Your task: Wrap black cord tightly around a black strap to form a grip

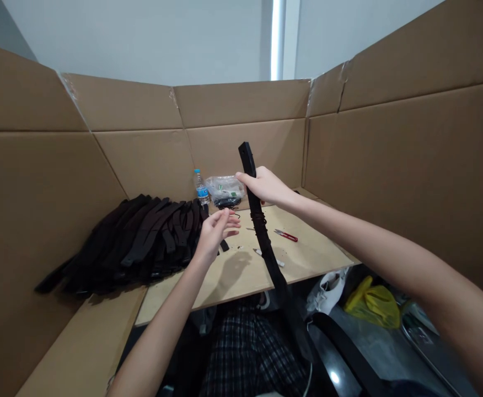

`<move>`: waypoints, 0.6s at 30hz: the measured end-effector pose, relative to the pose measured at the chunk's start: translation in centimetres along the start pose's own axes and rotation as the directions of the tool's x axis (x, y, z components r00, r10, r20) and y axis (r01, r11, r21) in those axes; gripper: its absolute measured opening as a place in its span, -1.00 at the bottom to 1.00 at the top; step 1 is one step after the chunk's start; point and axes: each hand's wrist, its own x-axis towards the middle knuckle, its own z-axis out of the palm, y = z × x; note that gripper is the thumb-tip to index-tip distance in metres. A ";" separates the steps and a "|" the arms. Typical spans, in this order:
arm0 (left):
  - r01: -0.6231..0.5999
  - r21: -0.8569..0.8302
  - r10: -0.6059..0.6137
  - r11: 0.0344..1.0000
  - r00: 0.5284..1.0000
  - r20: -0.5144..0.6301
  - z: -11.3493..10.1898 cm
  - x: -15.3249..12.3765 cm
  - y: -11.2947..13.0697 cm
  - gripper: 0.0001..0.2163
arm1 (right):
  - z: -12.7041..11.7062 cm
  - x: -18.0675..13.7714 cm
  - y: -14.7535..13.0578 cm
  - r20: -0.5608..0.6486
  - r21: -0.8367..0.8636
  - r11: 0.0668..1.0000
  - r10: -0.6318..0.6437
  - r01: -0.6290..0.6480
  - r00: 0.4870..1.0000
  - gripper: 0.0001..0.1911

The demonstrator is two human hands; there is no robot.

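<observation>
From here I see tall brown cardboard walls (142, 160) boxing in a pale, flat wooden desk (233, 281), with a big heap of flat, black, curved strips (142, 242) piled at its left side. In front of the seated person, one long, black, slightly curved strip (271, 262) slants from above the desk down past its near edge. The right hand (268, 187) has its grip clamped on this strip near the upper end; the left hand (215, 230) hangs apart from it, thumb and forefinger close together, and I cannot tell whether that grip holds anything. Behind them, a crumpled clear plastic bag (226, 188) sits beside a clear plastic bottle with a blue cap (201, 187). Right of the strip lie small red-handled metal snips (286, 236). Dark, thin cord (258, 219) wraps the strip just below the right hand.
</observation>
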 end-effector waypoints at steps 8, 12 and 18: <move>-0.081 0.176 0.083 0.981 0.997 -0.006 0.4 0.7 -0.1 -0.47 | 0.2 0.0 0.3 0.035 0.015 1.000 0.007 -0.007 0.999 -0.56; -0.075 0.170 0.078 0.983 0.997 -0.014 0.3 0.3 -0.5 -0.43 | 0.0 0.0 0.2 0.001 0.034 0.999 0.033 -0.033 0.999 -0.57; -0.142 0.232 0.123 0.962 0.988 0.095 1.4 0.2 -0.9 -0.45 | 0.0 0.1 0.4 0.009 0.023 1.000 0.003 -0.003 1.000 -0.56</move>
